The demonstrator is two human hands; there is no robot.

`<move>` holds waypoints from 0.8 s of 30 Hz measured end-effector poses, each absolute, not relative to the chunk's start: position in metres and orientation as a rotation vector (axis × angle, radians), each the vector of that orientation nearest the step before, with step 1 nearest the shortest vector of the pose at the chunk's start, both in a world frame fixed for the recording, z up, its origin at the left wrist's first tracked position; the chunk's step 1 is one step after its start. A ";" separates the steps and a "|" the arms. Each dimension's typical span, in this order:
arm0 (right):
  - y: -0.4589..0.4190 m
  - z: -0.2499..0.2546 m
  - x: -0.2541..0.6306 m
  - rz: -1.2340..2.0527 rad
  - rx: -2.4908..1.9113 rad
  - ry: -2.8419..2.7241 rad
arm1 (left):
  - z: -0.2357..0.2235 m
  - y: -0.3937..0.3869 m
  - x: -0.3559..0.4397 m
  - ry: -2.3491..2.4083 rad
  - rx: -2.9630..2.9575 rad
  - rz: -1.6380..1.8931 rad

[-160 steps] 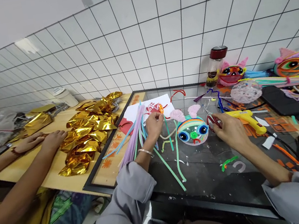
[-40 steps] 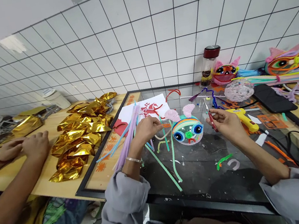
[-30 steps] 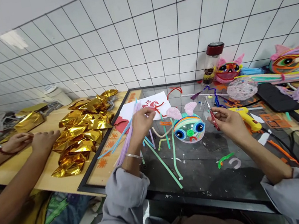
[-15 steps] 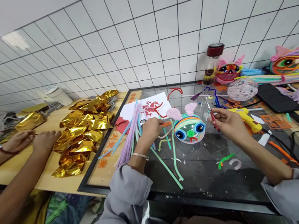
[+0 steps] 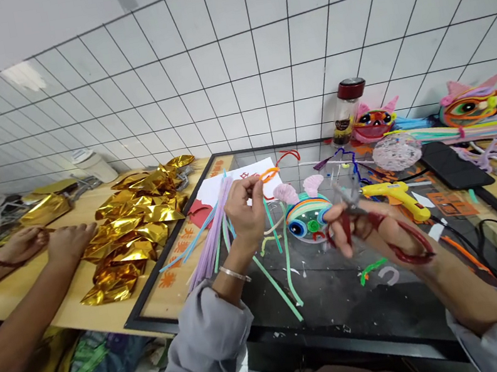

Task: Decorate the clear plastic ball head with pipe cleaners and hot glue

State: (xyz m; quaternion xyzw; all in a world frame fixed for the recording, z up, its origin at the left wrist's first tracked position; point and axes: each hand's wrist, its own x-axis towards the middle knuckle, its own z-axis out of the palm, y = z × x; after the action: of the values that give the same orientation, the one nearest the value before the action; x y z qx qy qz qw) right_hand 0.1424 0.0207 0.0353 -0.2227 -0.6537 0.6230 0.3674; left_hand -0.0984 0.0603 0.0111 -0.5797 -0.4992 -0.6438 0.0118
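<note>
My left hand pinches a looped orange pipe cleaner between thumb and fingertips, raised over the white paper. In my right hand is a pair of red-handled scissors, blurred by motion, with the blades pointing up and left. Between my hands sits a clear round animal head with pink ears, blue eyes and a green nose; the scissors and fingers partly cover its right eye. A bundle of lilac and blue pipe cleaners lies under my left forearm. Green strips lie nearer me.
Right of my right hand lie a yellow glue gun and a black phone. Behind stand a bottle and finished animal heads. At left, another person's hands rest beside crumpled gold foil.
My left hand has picked up the orange pipe cleaner from the table and raised it. My right hand has come nearer me and turned, swinging the scissors in front of the animal head.
</note>
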 end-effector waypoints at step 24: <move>0.011 0.032 0.130 1.752 -0.483 -1.365 | 0.006 0.027 -0.055 -0.863 -2.311 -1.764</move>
State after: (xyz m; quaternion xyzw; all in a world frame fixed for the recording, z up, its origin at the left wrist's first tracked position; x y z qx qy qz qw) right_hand 0.1298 0.0108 0.0316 -0.1929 -0.5449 0.6991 0.4209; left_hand -0.0554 0.0270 0.0059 -0.7610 -0.2842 -0.5807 0.0543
